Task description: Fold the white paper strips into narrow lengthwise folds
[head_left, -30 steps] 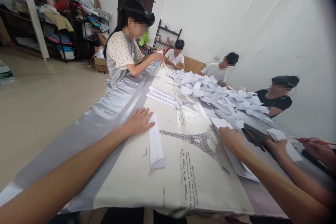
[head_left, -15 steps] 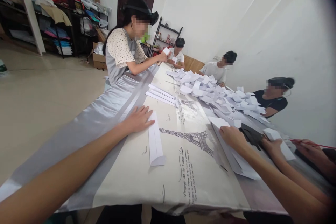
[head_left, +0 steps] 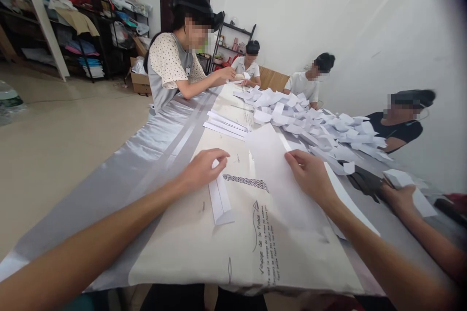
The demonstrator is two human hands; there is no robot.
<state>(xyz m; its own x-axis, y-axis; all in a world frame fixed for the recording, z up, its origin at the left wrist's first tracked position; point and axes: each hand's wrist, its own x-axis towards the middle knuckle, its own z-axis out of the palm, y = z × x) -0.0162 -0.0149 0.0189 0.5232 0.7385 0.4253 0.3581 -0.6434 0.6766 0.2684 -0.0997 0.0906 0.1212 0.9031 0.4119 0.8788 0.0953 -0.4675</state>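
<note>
My left hand (head_left: 202, 169) rests on the far end of a long folded white paper strip (head_left: 220, 198) that lies on the cream tablecloth (head_left: 204, 248) printed with a tower drawing; its fingers curl loosely over the strip's end. My right hand (head_left: 310, 175) pinches a large white sheet of paper (head_left: 277, 175) and holds it flat over the cloth, covering part of the drawing. The two hands are about a sheet's width apart.
A heap of folded white papers (head_left: 314, 124) runs along the table's right side. Flat folded strips (head_left: 226, 126) lie further up. A neighbour's hand (head_left: 399, 197) holds folded paper at my right. A person in a dotted shirt (head_left: 171, 73) works at the left; other people sit beyond.
My right hand has pulled a large white sheet from the right side to the middle of the cloth. My left hand's fingers have curled on the strip's end. The view has tilted slightly.
</note>
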